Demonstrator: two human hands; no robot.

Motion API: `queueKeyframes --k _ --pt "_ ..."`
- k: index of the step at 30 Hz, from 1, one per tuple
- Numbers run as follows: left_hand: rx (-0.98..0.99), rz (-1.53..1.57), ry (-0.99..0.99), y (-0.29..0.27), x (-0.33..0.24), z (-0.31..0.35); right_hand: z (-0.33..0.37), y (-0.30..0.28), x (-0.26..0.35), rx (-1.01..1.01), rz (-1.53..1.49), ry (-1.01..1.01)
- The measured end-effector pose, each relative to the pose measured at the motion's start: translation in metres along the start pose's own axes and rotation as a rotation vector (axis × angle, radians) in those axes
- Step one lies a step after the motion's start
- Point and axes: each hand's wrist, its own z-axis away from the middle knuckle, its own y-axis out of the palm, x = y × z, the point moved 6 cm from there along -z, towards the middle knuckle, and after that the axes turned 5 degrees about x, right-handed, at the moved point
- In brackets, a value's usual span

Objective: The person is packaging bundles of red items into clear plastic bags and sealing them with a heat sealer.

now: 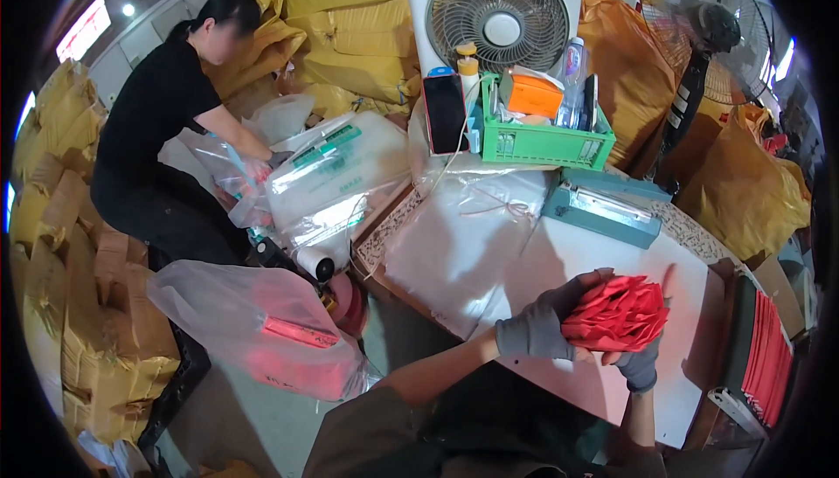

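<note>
Above the white tabletop (pixel 559 277), a thick, ruffled bundle of red paper pieces (pixel 616 314) rests between my two hands. My left hand (pixel 540 325), in a grey glove that leaves some fingertips bare, is closed around the bundle's left side. From below and to the right, my right hand (pixel 640 366), in a similar glove, grips it; most of its fingers are hidden behind the red paper. At the table's right end, a row of flat red pieces (pixel 767 360) stands upright in a dark holder.
A heat sealer (pixel 603 212) sits on the table beside stacked clear plastic bags (pixel 459 238). Behind are a green basket (pixel 546 146), a phone (pixel 446 113) and a box fan (pixel 500 19). A person in black (pixel 162 120) bends over plastic packages at left. A filled bag (pixel 253 329) lies below.
</note>
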Motion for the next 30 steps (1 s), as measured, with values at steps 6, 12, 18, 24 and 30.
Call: queueKeyframes --k 6,12,18,24,30 --pt "-0.192 -0.343 0.153 0.004 -0.006 -0.020 -0.017 -0.002 0.047 -0.382 -0.001 -0.433" --pt "-0.144 -0.115 -0.394 0.051 -0.018 0.009 0.072 -0.001 0.026 -0.616 -0.199 -0.063" --pt "-0.039 0.461 -0.702 0.083 0.090 0.070 0.040 -0.004 -0.028 0.039 -0.624 0.188" --pt "-0.141 0.351 -0.581 0.097 0.095 0.078 0.014 0.025 -0.025 0.505 -0.364 0.195" --pt "-0.221 -0.281 -0.465 -0.006 0.078 0.104 -0.007 0.056 -0.035 0.546 -0.347 0.254"
